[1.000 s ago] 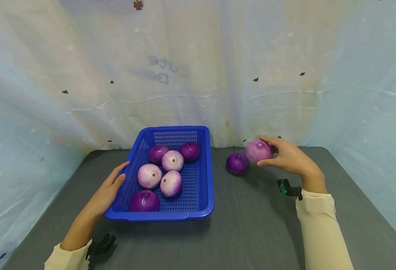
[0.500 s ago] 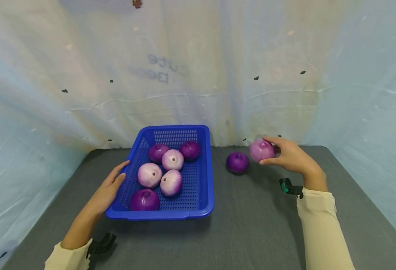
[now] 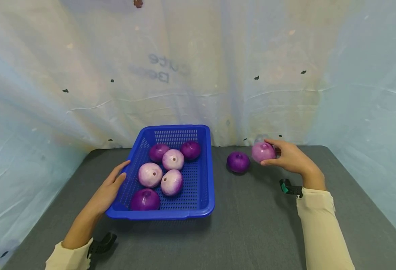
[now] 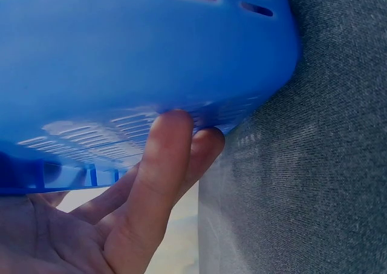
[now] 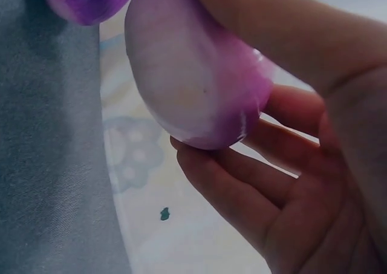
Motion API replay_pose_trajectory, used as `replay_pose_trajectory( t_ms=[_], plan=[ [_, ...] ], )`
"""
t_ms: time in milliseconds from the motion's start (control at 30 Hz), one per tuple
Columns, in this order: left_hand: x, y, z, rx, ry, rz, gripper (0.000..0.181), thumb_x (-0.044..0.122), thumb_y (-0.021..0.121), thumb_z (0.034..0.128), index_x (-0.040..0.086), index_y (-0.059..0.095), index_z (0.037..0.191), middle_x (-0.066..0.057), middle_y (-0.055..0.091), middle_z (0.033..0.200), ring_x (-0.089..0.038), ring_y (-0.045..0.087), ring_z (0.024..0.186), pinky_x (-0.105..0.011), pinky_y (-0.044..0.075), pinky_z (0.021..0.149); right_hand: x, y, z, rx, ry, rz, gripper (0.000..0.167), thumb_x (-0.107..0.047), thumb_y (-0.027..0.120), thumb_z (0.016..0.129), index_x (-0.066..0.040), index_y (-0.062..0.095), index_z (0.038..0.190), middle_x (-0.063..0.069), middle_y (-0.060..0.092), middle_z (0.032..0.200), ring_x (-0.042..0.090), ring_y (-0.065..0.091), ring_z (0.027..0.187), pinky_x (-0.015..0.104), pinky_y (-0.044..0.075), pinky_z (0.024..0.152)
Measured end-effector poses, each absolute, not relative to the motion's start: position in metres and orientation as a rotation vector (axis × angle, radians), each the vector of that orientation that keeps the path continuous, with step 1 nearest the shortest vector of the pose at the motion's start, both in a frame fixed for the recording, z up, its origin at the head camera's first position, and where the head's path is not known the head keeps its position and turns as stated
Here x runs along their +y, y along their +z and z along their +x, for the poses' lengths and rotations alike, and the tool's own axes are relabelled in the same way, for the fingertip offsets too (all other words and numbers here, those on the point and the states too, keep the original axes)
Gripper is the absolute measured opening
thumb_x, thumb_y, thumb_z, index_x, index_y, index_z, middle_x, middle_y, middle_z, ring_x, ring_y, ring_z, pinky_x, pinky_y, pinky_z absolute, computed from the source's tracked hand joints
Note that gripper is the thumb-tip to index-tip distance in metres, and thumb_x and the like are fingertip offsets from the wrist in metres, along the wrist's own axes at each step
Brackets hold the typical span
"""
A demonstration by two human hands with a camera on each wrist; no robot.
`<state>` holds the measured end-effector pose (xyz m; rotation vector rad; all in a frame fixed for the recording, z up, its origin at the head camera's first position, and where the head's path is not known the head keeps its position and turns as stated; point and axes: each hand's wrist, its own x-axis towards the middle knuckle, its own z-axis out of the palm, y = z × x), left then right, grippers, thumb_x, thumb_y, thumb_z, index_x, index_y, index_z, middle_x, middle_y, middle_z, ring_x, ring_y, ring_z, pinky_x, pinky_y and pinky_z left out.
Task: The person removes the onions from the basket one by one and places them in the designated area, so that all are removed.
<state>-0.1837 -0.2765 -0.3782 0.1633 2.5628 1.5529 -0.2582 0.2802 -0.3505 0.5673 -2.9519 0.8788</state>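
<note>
A blue plastic basket sits on the dark table, holding several purple and whitish red onions, among them a dark onion at its near left corner. My left hand grips the basket's left rim; in the left wrist view, fingers lie against the outside of its slotted wall. My right hand pinches a pinkish red onion between thumb and fingers, near the table's back edge. In the right wrist view this onion appears close up, fingertips at its side. Just left of it, a dark purple onion rests on the table.
A pale plastic curtain hangs behind and on both sides of the grey-black table. Black wrist straps sit by both sleeves.
My right hand has shifted slightly right with the pinkish onion, away from the dark onion on the table. The left hand and basket stay where they were.
</note>
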Motion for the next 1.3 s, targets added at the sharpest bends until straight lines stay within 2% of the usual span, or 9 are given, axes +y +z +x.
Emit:
replay_pose_trajectory(
  t_ms=[367, 700, 1000, 1300],
  plan=[
    [-0.277, -0.379, -0.184, 2.557, 1.565, 0.176, 0.059, 0.045, 0.027, 0.1085, 0.027, 0.008, 0.161, -0.029, 0.031, 0.154, -0.045, 0.053, 0.126, -0.038, 0.054, 0.084, 0.287, -0.36, -0.262, -2.982, 0.879, 0.515, 0.092, -0.04, 0.079, 0.085, 0.0, 0.032, 0.154, 0.028, 0.044, 0.149, 0.045, 0.051, 0.129, 0.06, 0.043, 0.101],
    [-0.274, -0.374, -0.182, 2.559, 1.556, 0.149, 0.059, 0.046, 0.027, 0.1084, 0.028, 0.008, 0.161, -0.029, 0.028, 0.157, -0.051, 0.049, 0.129, -0.048, 0.054, 0.089, 0.29, -0.369, -0.267, -3.034, 0.883, 0.468, 0.093, -0.04, 0.079, 0.085, -0.003, 0.03, 0.155, 0.028, 0.047, 0.146, 0.042, 0.053, 0.126, 0.059, 0.044, 0.1],
    [-0.274, -0.375, -0.182, 2.553, 1.574, 0.168, 0.059, 0.045, 0.027, 0.1087, 0.025, 0.009, 0.161, -0.03, 0.032, 0.153, -0.045, 0.053, 0.126, -0.037, 0.054, 0.083, 0.292, -0.375, -0.268, -3.053, 0.879, 0.458, 0.095, -0.046, 0.078, 0.084, -0.002, 0.032, 0.154, 0.029, 0.049, 0.144, 0.04, 0.056, 0.122, 0.058, 0.046, 0.097],
    [-0.275, -0.376, -0.182, 2.556, 1.571, 0.185, 0.059, 0.044, 0.027, 0.1088, 0.025, 0.009, 0.161, -0.03, 0.031, 0.154, -0.046, 0.053, 0.126, -0.039, 0.054, 0.084, 0.294, -0.382, -0.271, -3.065, 0.875, 0.44, 0.095, -0.045, 0.078, 0.084, -0.002, 0.032, 0.154, 0.03, 0.045, 0.147, 0.04, 0.055, 0.122, 0.059, 0.045, 0.099]
  ],
)
